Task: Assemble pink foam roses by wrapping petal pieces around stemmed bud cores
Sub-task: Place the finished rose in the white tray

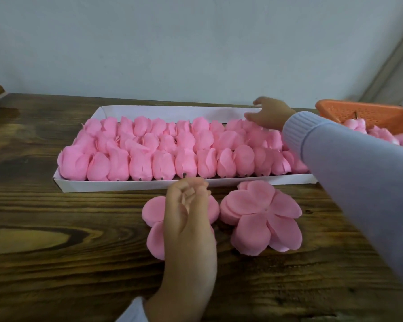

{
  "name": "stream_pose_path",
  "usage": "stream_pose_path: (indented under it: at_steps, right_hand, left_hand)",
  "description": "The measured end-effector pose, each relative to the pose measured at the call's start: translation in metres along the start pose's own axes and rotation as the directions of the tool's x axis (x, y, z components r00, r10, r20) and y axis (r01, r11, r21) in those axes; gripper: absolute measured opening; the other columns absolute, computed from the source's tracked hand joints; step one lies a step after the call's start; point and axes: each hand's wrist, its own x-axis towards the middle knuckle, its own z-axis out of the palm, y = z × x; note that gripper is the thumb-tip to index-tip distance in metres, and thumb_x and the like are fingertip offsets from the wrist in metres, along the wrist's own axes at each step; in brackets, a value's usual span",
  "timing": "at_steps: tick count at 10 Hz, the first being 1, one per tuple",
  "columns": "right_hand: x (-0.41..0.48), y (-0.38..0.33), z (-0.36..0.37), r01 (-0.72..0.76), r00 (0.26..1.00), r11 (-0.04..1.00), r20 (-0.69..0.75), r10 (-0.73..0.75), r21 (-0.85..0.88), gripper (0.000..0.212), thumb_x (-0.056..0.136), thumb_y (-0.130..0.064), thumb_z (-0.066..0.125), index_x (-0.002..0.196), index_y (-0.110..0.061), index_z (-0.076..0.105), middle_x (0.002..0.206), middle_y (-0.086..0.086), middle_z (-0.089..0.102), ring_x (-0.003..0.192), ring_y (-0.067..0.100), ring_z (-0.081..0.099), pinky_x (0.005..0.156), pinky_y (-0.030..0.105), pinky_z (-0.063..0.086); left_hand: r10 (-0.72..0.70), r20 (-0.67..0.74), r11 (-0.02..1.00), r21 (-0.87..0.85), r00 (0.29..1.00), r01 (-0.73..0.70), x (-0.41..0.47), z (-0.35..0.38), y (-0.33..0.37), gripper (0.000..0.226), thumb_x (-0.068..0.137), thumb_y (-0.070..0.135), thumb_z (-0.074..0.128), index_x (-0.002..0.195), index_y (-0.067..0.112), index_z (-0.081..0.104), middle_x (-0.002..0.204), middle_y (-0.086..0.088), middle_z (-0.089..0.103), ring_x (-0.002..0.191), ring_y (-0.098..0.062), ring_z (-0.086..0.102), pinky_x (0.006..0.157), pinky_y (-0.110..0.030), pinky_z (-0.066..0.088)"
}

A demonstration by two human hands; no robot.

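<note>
Tabletop (56,252): dark grained wood, on which everything is laid; a pale wall (196,43) is seen behind it.
Tray (135,185): a long white cardboard tray is set across the middle of the tabletop, its long side toward the viewer.
Roses (163,147): pink foam roses are packed in the tray in three rows, lying side by side, with short dark stem ends shown along the near row.
Left petal stack (153,211): a pile of pink petal pieces is placed just in front of the tray, largely covered by the left hand.
Right petal stack (263,217): a second, fuller pile of five-lobed petal pieces is laid just beside the first, uncovered.
Basket (363,113): an orange perforated basket is seen at the far right, with pink bud cores (381,134) held in it.
Left hand (189,217): held over the left petal stack, fingertips bunched together; whether anything is pinched cannot be told.
Right hand (269,116): stretched out in a pale blue sleeve (349,170) to the tray's far right corner, fingers spread and relaxed over the back-row roses, nothing gripped.
</note>
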Motion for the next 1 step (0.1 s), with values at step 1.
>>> stream_pose_path:
  at_steps: [1]
  right_hand:
    - [-0.0076, -0.0021, -0.0315, 0.091, 0.927, 0.935, -0.373, 0.046, 0.342, 0.045, 0.091, -0.032, 0.058, 0.131, -0.013, 0.051, 0.107, 0.008, 0.062, 0.098, 0.022, 0.058, 0.087, 0.029, 0.044]
  left_hand:
    - [-0.028, -0.003, 0.999, 0.036, 1.000, 0.028, -0.0011, -0.0009, 0.0020, 0.016, 0.094, 0.016, 0.049, 0.095, 0.024, 0.063, 0.088, 0.026, 0.067, 0.080, 0.015, 0.060, 0.061, 0.001, 0.041]
